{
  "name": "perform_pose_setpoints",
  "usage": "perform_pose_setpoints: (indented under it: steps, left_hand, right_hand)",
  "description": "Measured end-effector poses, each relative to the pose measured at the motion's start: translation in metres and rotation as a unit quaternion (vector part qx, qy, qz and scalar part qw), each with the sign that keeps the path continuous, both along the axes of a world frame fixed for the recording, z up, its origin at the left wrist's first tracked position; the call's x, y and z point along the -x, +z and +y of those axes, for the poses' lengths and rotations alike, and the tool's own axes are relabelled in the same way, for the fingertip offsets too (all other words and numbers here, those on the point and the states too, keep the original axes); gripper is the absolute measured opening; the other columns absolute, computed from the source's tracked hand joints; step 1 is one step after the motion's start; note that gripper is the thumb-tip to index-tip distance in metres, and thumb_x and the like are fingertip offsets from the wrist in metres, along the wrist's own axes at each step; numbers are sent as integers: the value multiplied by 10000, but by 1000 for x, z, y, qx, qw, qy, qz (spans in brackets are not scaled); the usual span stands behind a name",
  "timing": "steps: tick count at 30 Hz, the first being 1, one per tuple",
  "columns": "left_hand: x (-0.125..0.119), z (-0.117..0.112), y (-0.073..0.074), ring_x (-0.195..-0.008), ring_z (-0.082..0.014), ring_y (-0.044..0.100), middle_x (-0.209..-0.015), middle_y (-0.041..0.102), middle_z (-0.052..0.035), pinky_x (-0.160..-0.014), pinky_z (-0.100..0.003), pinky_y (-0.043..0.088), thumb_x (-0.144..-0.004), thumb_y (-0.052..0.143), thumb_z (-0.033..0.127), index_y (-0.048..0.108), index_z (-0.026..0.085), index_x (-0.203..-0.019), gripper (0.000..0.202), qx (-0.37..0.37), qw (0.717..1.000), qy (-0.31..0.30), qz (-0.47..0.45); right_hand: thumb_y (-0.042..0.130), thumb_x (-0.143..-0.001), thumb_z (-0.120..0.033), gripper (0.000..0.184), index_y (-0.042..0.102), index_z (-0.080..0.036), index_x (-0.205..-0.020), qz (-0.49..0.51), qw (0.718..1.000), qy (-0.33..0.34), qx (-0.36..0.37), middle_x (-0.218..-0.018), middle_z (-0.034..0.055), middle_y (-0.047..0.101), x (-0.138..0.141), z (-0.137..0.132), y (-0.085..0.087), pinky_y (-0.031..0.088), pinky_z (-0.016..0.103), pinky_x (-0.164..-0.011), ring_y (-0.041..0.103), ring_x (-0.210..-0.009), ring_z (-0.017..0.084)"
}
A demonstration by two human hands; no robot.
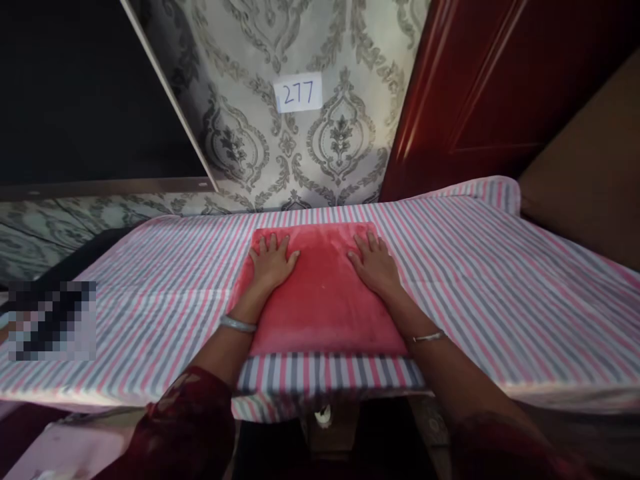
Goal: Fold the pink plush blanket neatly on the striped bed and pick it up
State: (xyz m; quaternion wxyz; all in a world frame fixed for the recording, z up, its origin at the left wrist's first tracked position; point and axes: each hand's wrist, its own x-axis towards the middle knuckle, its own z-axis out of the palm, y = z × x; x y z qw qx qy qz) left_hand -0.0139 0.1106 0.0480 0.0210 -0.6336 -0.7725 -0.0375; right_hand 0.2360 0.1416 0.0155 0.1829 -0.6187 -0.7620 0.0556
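Observation:
A red folded cloth [323, 300] with a soft, plush look lies flat on the striped tablecloth [165, 287], close to the front edge. My left hand [274, 262] rests palm down on its far left corner, fingers spread. On the far right part of the cloth lies my right hand [375, 265], also flat with fingers apart. Neither hand grips anything. Each wrist wears a bangle, and the palms are hidden against the cloth.
Behind the table is a patterned wall with a paper label [299, 93] reading 277. A dark screen [90, 100] stands at the back left, a dark red wooden door [465, 93] at the back right. A pixelated patch covers something at the left edge.

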Motion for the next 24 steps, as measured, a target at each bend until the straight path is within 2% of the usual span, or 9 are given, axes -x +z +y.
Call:
perform_pose_setpoints:
  steps: [3,8,15,24]
  left_hand:
    - [3,1,-8,-1574,-399,172,-1717,227,-120,-1210,-673,214,-1024,248,619,312,273,-1628,699,4,1000,-3,-5]
    - [6,0,-10,-1577,-397,165,-1723,205,-120,-1209,-669,215,-1021,222,633,279,278,-1640,716,12,1000,-2,-7]
    - [7,-1,-10,-1576,-417,150,-1720,208,-132,-1203,-684,208,-1016,242,631,298,259,-1636,725,9,1000,-7,-27]
    - [5,-2,-8,-1563,-430,182,-1708,239,-154,-1192,-699,213,-1007,276,621,334,236,-1620,726,-11,999,-9,-39]
  right_hand:
    - [260,-1042,-584,680,396,-216,-1597,3,1000,11,-15,-1695,117,266,-6,4,-15,399,542,-1149,287,-1523,362]
    - [244,-1030,-608,698,434,-215,-1575,17,999,20,-30,-1678,127,305,-8,7,-21,400,563,-1142,355,-1482,379]
    - [257,-1038,-577,674,432,-209,-1575,12,1000,14,-22,-1674,135,310,-6,6,-20,414,531,-1124,383,-1456,372]
    - [269,-1058,-532,640,378,-220,-1606,-22,1000,2,-1,-1692,122,274,1,1,-8,401,492,-1133,355,-1478,343]
